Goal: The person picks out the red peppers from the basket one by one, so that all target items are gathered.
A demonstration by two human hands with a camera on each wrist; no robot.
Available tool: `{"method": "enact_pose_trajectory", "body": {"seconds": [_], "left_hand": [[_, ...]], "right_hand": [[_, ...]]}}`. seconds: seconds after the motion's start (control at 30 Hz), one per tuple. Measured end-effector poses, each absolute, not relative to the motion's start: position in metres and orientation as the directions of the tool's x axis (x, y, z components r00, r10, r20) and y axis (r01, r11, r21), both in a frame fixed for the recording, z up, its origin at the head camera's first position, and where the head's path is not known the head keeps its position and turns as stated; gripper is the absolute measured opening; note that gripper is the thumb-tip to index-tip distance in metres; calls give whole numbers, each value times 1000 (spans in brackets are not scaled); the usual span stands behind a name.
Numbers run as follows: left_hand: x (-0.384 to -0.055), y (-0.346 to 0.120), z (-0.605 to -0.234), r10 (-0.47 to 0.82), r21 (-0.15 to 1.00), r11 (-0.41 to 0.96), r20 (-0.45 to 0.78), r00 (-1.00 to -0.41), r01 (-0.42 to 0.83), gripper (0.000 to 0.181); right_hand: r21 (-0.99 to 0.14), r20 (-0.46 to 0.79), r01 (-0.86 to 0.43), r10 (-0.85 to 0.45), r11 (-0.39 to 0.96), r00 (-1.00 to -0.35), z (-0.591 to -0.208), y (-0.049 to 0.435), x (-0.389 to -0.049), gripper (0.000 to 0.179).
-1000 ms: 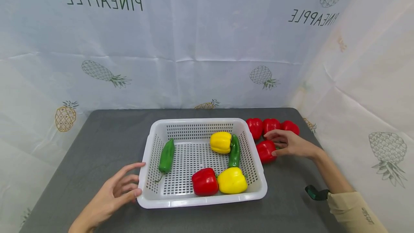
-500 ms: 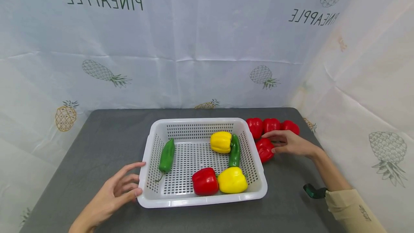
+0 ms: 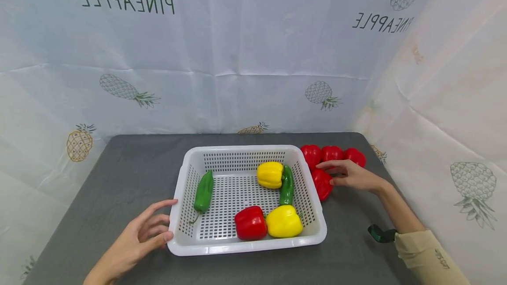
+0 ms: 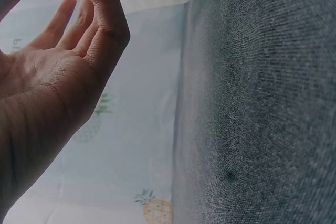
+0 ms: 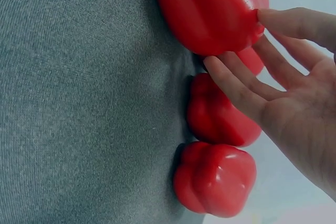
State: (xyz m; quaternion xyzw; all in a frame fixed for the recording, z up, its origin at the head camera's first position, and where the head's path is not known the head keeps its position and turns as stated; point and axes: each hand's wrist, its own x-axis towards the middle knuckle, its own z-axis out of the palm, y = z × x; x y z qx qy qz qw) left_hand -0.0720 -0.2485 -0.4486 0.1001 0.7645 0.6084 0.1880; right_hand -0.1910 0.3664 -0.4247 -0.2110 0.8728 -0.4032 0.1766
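Observation:
A white perforated basket (image 3: 215, 248) sits mid-table, holding a red bell pepper (image 3: 251, 223), two yellow bell peppers (image 3: 283, 221), and two long green peppers (image 3: 203, 191). My left hand (image 3: 136, 239) has its fingertips and thumb against the basket's left rim, fingers loosely bent; in the left wrist view the hand (image 4: 58, 61) covers part of the rim. My right hand (image 3: 356, 176) touches a red bell pepper (image 3: 322, 184) lying against the basket's right side. In the right wrist view, thumb and fingertips rest on the end of that pepper (image 5: 210, 9), without wrapping round it.
Three more red bell peppers (image 3: 332, 153) stand in a row behind the right hand, near the table's back right corner. A dark grey cloth covers the table (image 3: 134, 166). Pineapple-print curtains (image 3: 237, 56) surround the back and sides. A dark object (image 3: 381, 234) hangs by the right sleeve.
My right fingertips have shifted slightly left, and the red bell pepper beside the basket has moved and turned a little left with them. The left hand and basket look unchanged.

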Motion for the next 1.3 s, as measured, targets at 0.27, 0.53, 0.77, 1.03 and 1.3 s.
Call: {"method": "enact_pose_trajectory", "body": {"seconds": [0.27,0.53,0.77,1.03,1.3], "left_hand": [[-72,-249,-450,386,969,238,-162,-908,-72,70],[-70,-247,-446,379,964,250,-179,-908,-86,70],[-71,-250,-451,394,973,220,-147,-907,-62,69],[-72,-251,-455,424,982,188,-66,-903,16,67],[-70,-251,-455,438,983,165,-3,-899,77,66]], "right_hand": [[-773,-137,-234,-516,589,-846,-422,363,-191,58],[-780,-109,-261,-535,568,-838,-423,361,-194,54],[-774,-63,-297,-534,560,-843,-423,360,-194,51],[-771,-80,-275,-515,575,-853,-415,361,-193,49],[-777,-75,-268,-507,569,-859,-401,357,-194,50]]}}
